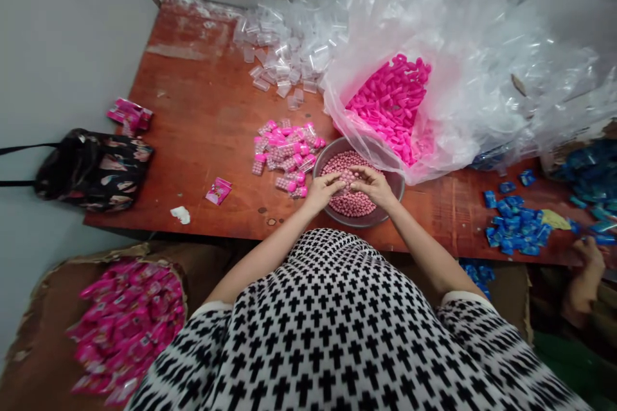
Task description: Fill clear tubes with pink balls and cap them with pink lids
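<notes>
Together over the bowl (395,187) of pink beads (354,202), left hand (322,191) and right hand (372,185) curled, fingertips pinching something unclear between them.

At the near edge of the worn wooden table (202,109) we have the round metal bowl (398,187) of small pink beads (354,202), with our left hand (322,191) and right hand (373,185) both in it. Just left of the bowl lies a heap of filled clear tubes with pink caps (285,155), behind that a pile of empty clear plastic tubes (282,54) toward the far edge. Right behind the bowl, a large clear plastic bag (448,77) holds loose pink caps (393,103), and blue packets (515,228) lie near the right edge.
</notes>
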Available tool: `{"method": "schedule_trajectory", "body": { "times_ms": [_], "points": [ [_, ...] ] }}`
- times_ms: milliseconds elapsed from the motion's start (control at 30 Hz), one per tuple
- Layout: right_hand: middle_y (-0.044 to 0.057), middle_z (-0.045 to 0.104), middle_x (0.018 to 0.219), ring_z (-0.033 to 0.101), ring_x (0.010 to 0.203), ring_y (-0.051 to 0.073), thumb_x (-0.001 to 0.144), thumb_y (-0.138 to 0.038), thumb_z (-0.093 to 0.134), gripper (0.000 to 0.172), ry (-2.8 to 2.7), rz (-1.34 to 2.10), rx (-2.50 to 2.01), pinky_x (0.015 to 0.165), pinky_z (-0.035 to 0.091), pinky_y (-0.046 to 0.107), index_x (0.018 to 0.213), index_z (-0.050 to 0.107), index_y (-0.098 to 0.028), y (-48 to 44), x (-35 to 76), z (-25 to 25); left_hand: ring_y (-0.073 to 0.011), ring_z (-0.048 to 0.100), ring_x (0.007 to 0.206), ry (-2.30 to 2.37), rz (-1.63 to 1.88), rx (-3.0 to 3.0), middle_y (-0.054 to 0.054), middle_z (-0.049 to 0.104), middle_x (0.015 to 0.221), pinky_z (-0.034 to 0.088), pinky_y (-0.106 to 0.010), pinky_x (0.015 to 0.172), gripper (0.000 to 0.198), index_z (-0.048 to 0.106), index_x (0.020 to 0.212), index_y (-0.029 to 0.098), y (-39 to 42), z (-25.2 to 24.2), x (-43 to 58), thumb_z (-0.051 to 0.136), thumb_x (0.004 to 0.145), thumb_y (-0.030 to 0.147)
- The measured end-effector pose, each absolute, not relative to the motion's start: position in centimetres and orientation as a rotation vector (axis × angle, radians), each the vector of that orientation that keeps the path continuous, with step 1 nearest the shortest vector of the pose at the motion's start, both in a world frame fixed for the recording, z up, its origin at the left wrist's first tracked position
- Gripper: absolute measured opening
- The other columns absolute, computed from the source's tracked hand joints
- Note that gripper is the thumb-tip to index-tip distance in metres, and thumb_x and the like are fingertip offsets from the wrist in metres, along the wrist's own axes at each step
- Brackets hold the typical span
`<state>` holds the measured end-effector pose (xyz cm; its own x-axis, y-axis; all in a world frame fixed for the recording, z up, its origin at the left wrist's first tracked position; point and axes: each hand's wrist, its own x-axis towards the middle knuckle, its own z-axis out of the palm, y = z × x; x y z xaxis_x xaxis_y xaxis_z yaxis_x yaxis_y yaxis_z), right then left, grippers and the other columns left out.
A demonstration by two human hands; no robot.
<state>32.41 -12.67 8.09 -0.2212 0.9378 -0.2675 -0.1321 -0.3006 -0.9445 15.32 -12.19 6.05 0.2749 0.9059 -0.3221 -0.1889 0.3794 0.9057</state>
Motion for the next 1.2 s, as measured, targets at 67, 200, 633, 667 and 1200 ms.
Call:
{"method": "schedule_trajectory", "body": {
  "times_ms": [67, 200, 633, 667, 1200],
  "points": [
    [-0.001, 0.065, 0.097, 0.06, 0.081, 0.014, 0.064, -0.028, 0.076, 0.044, -1.163, 1.636, -1.185, 0.072, 0.055, 0.029, 0.107, 0.064, -0.024, -12.5, 33.1, 9.0, -0.0239, 0.068, 0.088, 0.972, 0.843, 0.839, -0.009, 0.071, 0.103, 0.055, -0.042, 0.082, 0.049, 0.069, 0.105, 0.015, -12.0, 6.4, 15.4, 0.075, 0.063, 0.039],
    [0.001, 0.066, 0.099, 0.061, 0.082, 0.014, 0.073, -0.031, 0.07, 0.033, -1.44, 1.571, -1.172, 0.077, 0.052, 0.03, 0.106, 0.066, -0.023, -12.3, 34.1, 10.5, -0.0232, 0.068, 0.083, 0.943, 0.77, 0.878, -0.009, 0.073, 0.097, 0.055, -0.042, 0.083, 0.053, 0.071, 0.1, 0.014, -11.3, 6.7, 15.2, 0.08, 0.056, 0.042],
    [-0.003, 0.062, 0.063, 0.06, 0.054, 0.011, 0.075, -0.041, 0.066, 0.029, -1.526, 1.607, -1.317, 0.054, 0.049, 0.023, 0.09, 0.06, -0.018, -13.4, 36.0, 9.4, -0.024, 0.068, 0.086, 1.05, 0.675, 1.077, -0.007, 0.073, 0.096, 0.055, -0.04, 0.084, 0.053, 0.073, 0.094, 0.016, -10.0, 6.8, 14.3, 0.079, 0.053, 0.05],
    [-0.002, 0.064, 0.067, 0.06, 0.053, 0.011, 0.073, -0.042, 0.067, 0.03, -1.55, 1.58, -1.361, 0.052, 0.049, 0.023, 0.091, 0.061, -0.018, -13.2, 36.4, 9.4, -0.0231, 0.068, 0.084, 1.064, 0.705, 1.042, -0.007, 0.074, 0.096, 0.056, -0.04, 0.083, 0.054, 0.073, 0.095, 0.016, -9.9, 6.7, 14.2, 0.079, 0.053, 0.05],
    [0.012, 0.065, 0.114, 0.059, 0.105, 0.025, 0.087, -0.026, 0.05, 0.031, -2.087, 0.302, -2.247, 0.082, 0.047, 0.036, 0.114, 0.062, -0.02, 6.7, 38.6, 8.3, -0.0199, 0.068, 0.081, 1.022, 0.825, 0.774, -0.009, 0.073, 0.093, 0.058, -0.033, 0.073, 0.048, 0.07, 0.098, 0.014, -8.8, 6.4, 14.8, 0.076, 0.062, 0.046]
  ]
}}
